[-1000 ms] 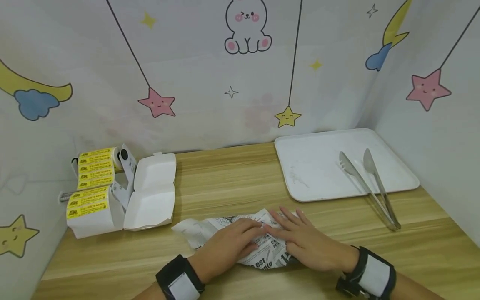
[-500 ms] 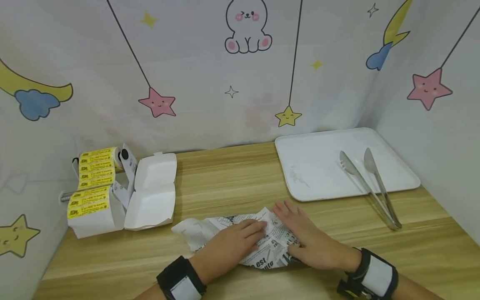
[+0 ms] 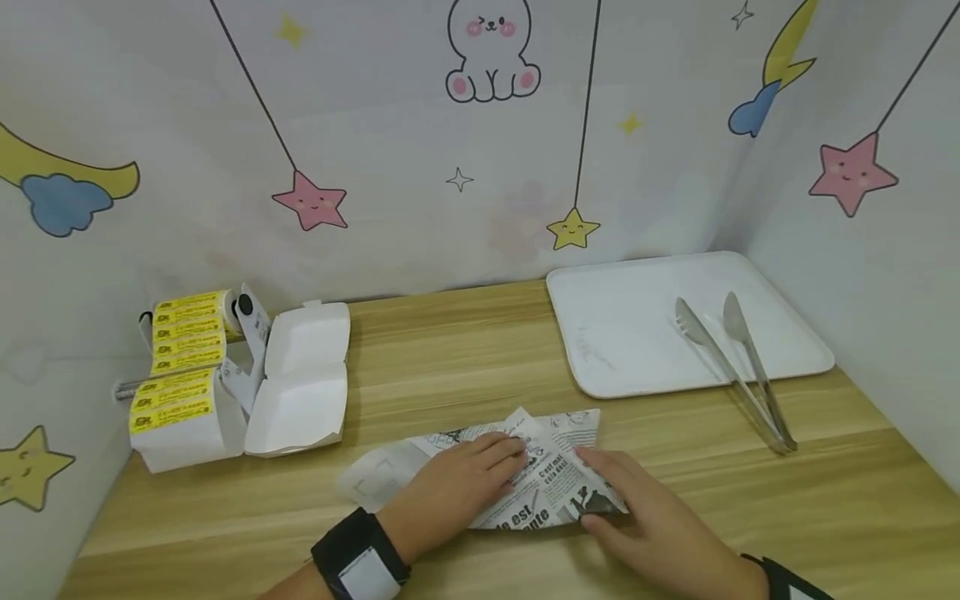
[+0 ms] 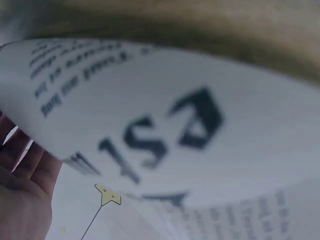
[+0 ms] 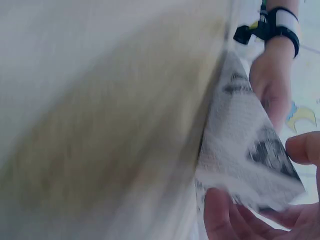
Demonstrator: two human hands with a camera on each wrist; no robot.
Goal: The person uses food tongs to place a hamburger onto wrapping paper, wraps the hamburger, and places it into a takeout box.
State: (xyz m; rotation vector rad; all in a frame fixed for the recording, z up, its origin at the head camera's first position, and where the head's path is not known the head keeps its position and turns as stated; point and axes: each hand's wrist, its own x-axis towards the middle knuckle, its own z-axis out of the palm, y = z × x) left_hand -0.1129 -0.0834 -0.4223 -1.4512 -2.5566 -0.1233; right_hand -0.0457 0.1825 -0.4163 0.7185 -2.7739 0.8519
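A sheet of newsprint-patterned wrapping paper (image 3: 543,487) lies folded over into a long packet near the front of the table; whatever it may cover is hidden. My left hand (image 3: 461,483) rests on its middle with relaxed fingers, back of the hand up. At the packet's right end my right hand (image 3: 645,512) holds the paper, fingers at the upper side and thumb at the front edge. The right wrist view shows the paper's pointed end (image 5: 265,160) between thumb and fingers. Large print on the paper (image 4: 200,120) fills the left wrist view.
At the left a label roll dispenser (image 3: 240,379) with yellow labels stands next to an open white takeaway box (image 3: 303,408). A white tray (image 3: 615,333) sits at the back right, with metal tongs (image 3: 738,379) lying across its front rim.
My right hand has drawn back to the right and toward me, from lying on the paper to its right end. More of the paper's right part shows. The left hand stays on the middle.
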